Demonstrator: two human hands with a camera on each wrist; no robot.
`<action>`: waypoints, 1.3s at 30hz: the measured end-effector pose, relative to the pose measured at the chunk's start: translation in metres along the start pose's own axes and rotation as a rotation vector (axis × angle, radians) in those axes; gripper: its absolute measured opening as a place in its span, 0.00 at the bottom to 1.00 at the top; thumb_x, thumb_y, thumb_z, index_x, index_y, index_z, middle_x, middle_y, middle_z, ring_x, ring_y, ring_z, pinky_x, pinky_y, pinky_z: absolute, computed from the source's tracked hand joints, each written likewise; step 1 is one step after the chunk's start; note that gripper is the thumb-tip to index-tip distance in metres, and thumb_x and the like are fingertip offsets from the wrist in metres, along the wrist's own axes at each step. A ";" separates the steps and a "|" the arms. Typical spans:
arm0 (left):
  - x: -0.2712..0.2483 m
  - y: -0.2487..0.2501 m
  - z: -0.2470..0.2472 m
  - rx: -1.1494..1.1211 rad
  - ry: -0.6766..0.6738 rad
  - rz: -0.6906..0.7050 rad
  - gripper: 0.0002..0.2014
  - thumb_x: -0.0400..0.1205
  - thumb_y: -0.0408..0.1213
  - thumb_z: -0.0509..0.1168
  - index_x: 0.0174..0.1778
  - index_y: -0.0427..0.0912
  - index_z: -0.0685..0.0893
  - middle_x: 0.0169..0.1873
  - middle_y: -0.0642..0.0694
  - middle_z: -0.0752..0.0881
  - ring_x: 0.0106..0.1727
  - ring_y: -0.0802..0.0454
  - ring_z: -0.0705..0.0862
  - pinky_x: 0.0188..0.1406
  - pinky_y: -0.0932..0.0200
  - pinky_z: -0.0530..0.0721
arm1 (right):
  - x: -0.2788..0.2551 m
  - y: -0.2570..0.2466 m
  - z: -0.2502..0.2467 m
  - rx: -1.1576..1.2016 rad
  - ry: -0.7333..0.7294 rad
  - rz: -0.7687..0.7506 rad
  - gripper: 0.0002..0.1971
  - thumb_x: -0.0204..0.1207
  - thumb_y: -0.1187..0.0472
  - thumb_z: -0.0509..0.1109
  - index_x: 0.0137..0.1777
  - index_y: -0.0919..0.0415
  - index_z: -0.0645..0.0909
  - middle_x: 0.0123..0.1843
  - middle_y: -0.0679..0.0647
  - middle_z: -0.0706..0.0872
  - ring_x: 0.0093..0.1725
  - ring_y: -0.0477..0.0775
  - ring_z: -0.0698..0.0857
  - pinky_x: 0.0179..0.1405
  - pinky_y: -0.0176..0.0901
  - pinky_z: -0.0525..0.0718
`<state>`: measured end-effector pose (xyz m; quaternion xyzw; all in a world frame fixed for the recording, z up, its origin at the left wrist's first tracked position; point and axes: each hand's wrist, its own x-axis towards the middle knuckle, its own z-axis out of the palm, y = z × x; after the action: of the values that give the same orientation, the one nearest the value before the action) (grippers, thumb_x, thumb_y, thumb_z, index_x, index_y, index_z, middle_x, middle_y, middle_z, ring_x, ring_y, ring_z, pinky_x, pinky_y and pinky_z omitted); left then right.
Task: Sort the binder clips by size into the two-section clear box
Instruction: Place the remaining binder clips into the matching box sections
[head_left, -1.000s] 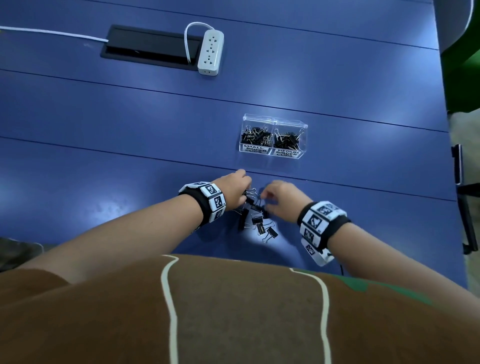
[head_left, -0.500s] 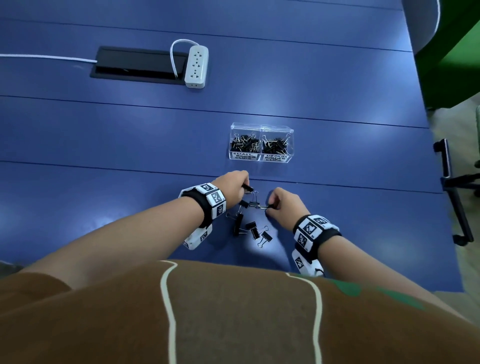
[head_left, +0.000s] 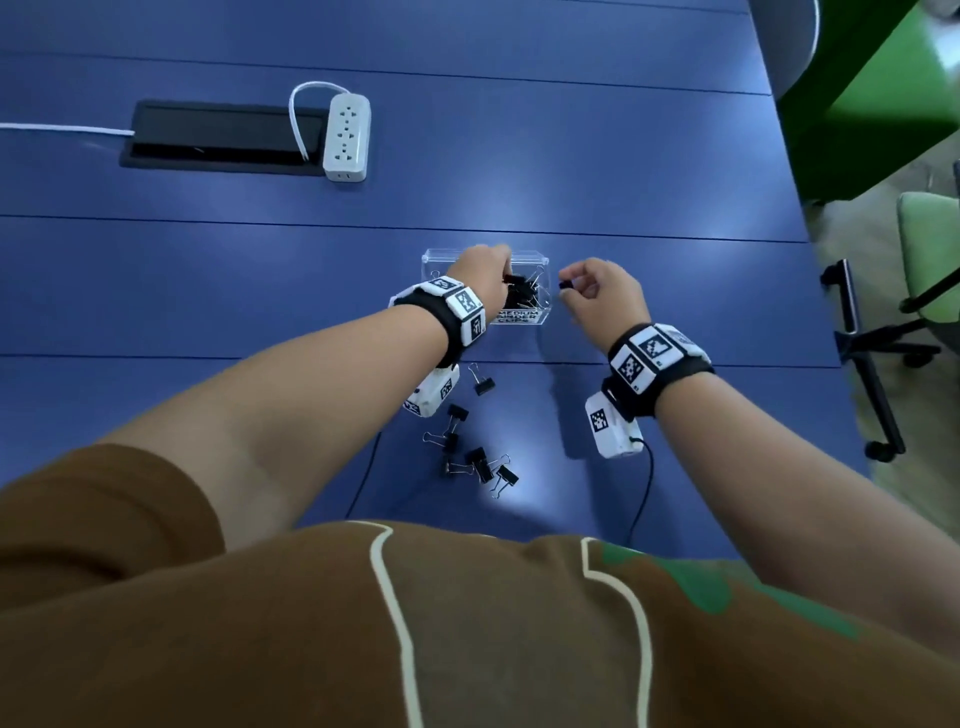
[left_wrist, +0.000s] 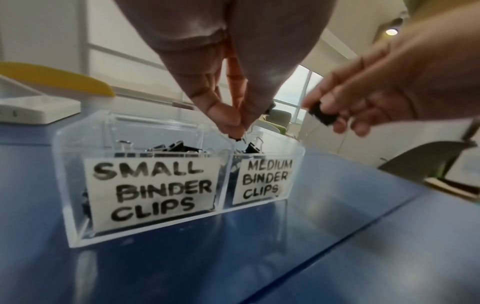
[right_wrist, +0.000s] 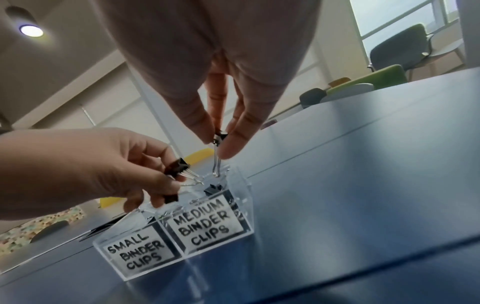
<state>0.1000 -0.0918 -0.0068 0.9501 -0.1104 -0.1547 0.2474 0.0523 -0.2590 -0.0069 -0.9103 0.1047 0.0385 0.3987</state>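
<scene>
The clear two-section box (head_left: 537, 257) stands mid-table, labelled for small clips on the left and medium on the right, with black clips in both. My left hand (head_left: 506, 280) hovers over the box, pinching a black binder clip (right_wrist: 179, 166) near the divider (left_wrist: 235, 131). A second black clip (right_wrist: 170, 198) shows under its lower fingers. My right hand (head_left: 569, 285) is just right of the box and pinches a black clip (right_wrist: 219, 136) above the medium section, wire handle hanging down. Several loose clips (head_left: 470, 454) lie on the table near my body.
A white power strip (head_left: 347, 136) and a black cable hatch (head_left: 218, 136) lie at the far left of the blue table (head_left: 208, 291). The table's right edge runs past a black chair base (head_left: 878, 395) and a green chair (head_left: 930, 244).
Both hands have lifted from the loose pile and moved forward to the box, each carrying a clip. The pile now lies behind my wrists.
</scene>
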 end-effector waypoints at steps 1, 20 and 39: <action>0.003 0.000 0.003 0.045 -0.022 0.029 0.11 0.78 0.25 0.58 0.53 0.36 0.82 0.54 0.34 0.83 0.54 0.35 0.83 0.50 0.50 0.81 | 0.005 -0.003 0.000 -0.034 -0.003 -0.026 0.08 0.71 0.63 0.68 0.49 0.54 0.84 0.41 0.52 0.79 0.40 0.56 0.81 0.54 0.54 0.85; -0.057 -0.029 -0.004 -0.130 0.016 0.087 0.12 0.75 0.24 0.56 0.45 0.38 0.84 0.49 0.38 0.85 0.55 0.40 0.81 0.55 0.54 0.77 | 0.006 -0.026 0.037 -0.289 -0.141 -0.274 0.12 0.74 0.70 0.62 0.50 0.66 0.86 0.54 0.63 0.81 0.50 0.64 0.82 0.52 0.49 0.82; -0.125 -0.078 0.051 0.177 -0.321 0.089 0.09 0.80 0.36 0.65 0.55 0.40 0.79 0.57 0.40 0.75 0.55 0.38 0.80 0.55 0.41 0.83 | -0.105 -0.006 0.060 -0.294 -0.561 -0.119 0.16 0.66 0.61 0.73 0.54 0.57 0.76 0.53 0.54 0.80 0.49 0.54 0.79 0.54 0.47 0.81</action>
<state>-0.0237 -0.0118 -0.0582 0.9254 -0.2034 -0.2832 0.1487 -0.0482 -0.1942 -0.0277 -0.9166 -0.0692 0.2792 0.2778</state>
